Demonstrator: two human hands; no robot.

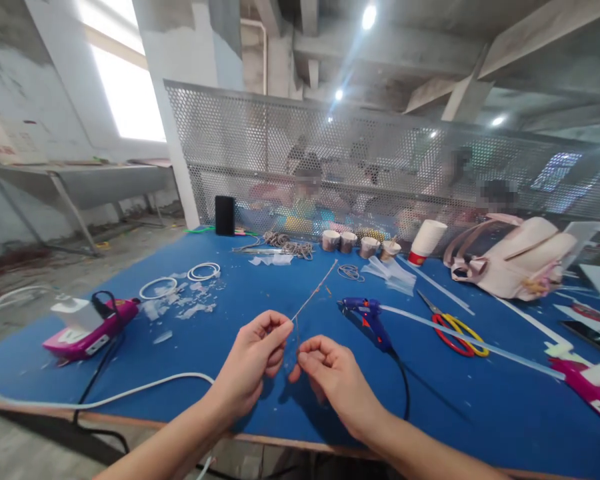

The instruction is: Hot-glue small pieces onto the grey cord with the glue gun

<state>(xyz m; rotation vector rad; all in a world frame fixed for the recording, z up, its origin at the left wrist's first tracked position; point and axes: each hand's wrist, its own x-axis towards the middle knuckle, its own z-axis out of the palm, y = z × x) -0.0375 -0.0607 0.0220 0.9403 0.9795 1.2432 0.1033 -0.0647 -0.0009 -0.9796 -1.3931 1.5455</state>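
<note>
My left hand (260,350) pinches the near end of a thin, greyish-brown, twig-like stem (313,295), which slants up and away over the blue table. From that pinch a fine brown strand (297,333) hangs down to my right hand (333,373), whose thumb and forefinger are closed at its lower part. Whether the strand is thread or thin cord is too small to tell. Right of the hands lies a blue glue gun (373,320) with a long clear glue stick (430,325) in its back. Scissors (460,335) with red and yellow handles rest farther right.
Behind are grey cord bundles (287,245), several small paper cups (349,241), a stack of paper cups (427,241) and a perforated metal screen (220,147). White rings (203,271) and plastic scraps lie left. A magenta power strip (95,337) with cables sits front left; a pale bag (515,260) stands right.
</note>
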